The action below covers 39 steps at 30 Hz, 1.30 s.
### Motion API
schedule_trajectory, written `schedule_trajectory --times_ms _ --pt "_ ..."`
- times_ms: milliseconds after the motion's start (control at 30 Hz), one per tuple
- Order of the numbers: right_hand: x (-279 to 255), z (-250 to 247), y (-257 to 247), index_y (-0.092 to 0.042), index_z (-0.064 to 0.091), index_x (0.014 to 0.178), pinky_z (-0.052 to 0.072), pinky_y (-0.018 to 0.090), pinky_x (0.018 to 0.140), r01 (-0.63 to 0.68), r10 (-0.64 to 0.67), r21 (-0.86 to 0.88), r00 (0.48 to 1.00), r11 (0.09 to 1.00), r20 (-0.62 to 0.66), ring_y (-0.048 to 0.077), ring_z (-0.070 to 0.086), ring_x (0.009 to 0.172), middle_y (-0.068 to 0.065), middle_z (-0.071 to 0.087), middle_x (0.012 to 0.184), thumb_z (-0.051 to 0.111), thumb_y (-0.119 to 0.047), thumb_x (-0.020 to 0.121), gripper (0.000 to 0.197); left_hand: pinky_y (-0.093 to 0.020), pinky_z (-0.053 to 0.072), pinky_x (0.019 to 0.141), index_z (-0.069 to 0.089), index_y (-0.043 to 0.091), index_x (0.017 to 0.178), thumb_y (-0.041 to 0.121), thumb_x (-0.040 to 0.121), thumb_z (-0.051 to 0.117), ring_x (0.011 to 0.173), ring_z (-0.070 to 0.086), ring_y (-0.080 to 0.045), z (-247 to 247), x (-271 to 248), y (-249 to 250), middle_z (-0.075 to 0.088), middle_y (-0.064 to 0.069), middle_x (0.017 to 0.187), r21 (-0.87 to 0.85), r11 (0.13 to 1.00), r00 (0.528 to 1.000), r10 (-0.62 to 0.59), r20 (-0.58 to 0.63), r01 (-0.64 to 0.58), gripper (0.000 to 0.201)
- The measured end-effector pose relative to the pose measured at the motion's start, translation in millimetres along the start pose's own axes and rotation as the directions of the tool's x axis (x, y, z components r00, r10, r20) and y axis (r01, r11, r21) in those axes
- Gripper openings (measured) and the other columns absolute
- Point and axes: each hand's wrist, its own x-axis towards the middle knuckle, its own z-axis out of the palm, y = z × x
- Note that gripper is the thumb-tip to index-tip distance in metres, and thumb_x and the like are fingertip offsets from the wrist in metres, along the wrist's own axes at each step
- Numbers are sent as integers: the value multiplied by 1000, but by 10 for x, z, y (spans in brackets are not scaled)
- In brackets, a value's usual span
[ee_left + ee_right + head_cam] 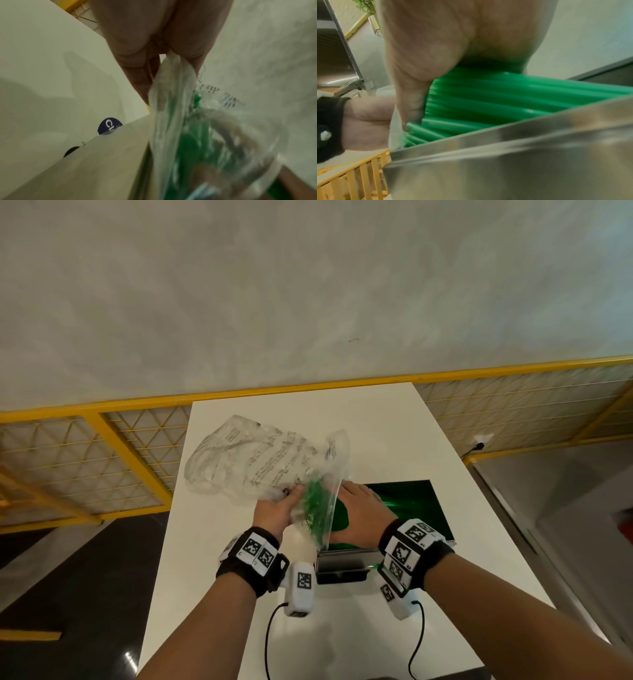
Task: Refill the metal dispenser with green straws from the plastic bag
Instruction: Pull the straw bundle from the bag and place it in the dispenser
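On the white table stands the metal dispenser, its lid raised and mirroring green. My left hand grips the crumpled clear plastic bag at its mouth, just left of the dispenser. Green straws show inside the bag's lower end. My right hand lies flat on the green straws heaped in the dispenser. In the left wrist view my fingers pinch the bag over the dispenser wall. The steel rim fills the right wrist view's foreground.
A yellow railing with wire mesh runs behind the table and along its left side. Dark floor lies to the left. Black cables hang from both wrist cameras over the table's near end. A wall socket sits far right.
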Motion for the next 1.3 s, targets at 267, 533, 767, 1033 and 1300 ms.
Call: schedule_trajectory --times_ms 267,533,767,1033,1300 --pt "-17 -108 -87 -38 16 144 21 52 115 -14 19 -66 997 998 75 24 29 137 -1 32 148 60 -67 71 90 -34 59 55 64 13 108 21 91 59 70 69 -22 -293 -128 169 73 -7 92 -119 988 994 89 -59 -96 20" --pt "-43 -82 -48 -40 12 145 20 51 116 -25 23 20 998 999 56 26 24 138 -2 26 149 69 -61 68 98 -34 57 57 66 27 90 22 91 59 62 68 -12 -492 -89 482 73 5 78 -133 968 968 188 -168 -211 9" --pt "-41 -104 -72 -39 -1 147 17 51 117 30 -29 -18 998 999 59 23 17 142 -4 16 156 70 -55 67 108 -39 57 68 63 18 116 24 91 58 82 70 -21 -725 -63 360 70 -6 107 -245 954 966 118 -229 -175 26" --pt "-42 -65 -53 -36 10 146 22 48 116 39 -40 9 997 999 63 19 24 139 -5 28 151 69 -55 69 99 -29 58 56 62 14 101 28 90 61 62 71 -17 -1105 1 398 73 -2 88 -217 967 942 51 -331 -129 18" --pt "-42 -32 -33 -36 12 147 21 46 117 38 -38 18 998 999 41 17 23 140 -6 26 151 69 -53 70 98 -34 55 67 57 7 105 39 72 77 90 60 -28 -1331 -39 -527 60 -13 104 401 806 895 -343 -284 436 50"
